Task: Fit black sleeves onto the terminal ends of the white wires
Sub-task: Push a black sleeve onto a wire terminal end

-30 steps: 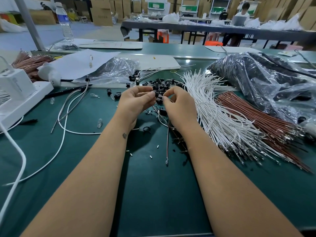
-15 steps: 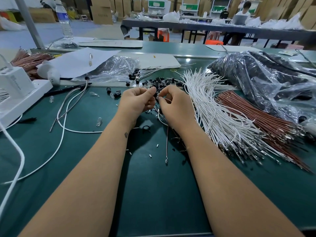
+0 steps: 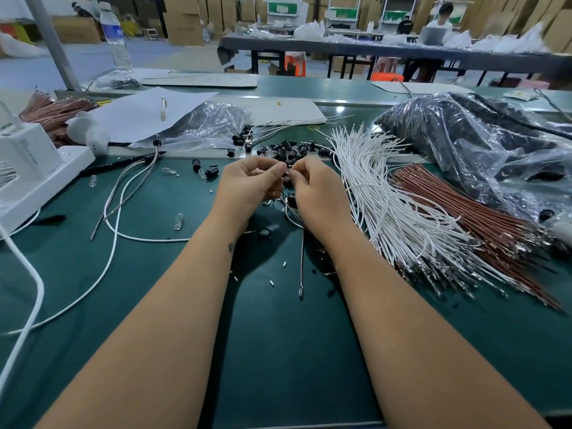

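My left hand (image 3: 250, 184) and my right hand (image 3: 315, 187) meet fingertip to fingertip over the green mat, just in front of a pile of black sleeves (image 3: 289, 151). Between them they pinch a small black sleeve (image 3: 286, 175), mostly hidden by the fingers. A white wire (image 3: 301, 258) hangs down from under my right hand, its metal terminal lying on the mat. A big bundle of white wires (image 3: 390, 205) fans out to the right of my right hand.
Brown wires (image 3: 464, 212) lie beside the white bundle, with black parts in a plastic bag (image 3: 483, 144) behind. A white power strip (image 3: 34, 178) and long white cable (image 3: 108, 243) sit left. Loose sleeves and small glass bulbs (image 3: 179, 221) dot the mat.
Both hands have lifted slightly away from me toward the sleeve pile, and their fingertips have closed together on the sleeve. The hanging wire stays in place.
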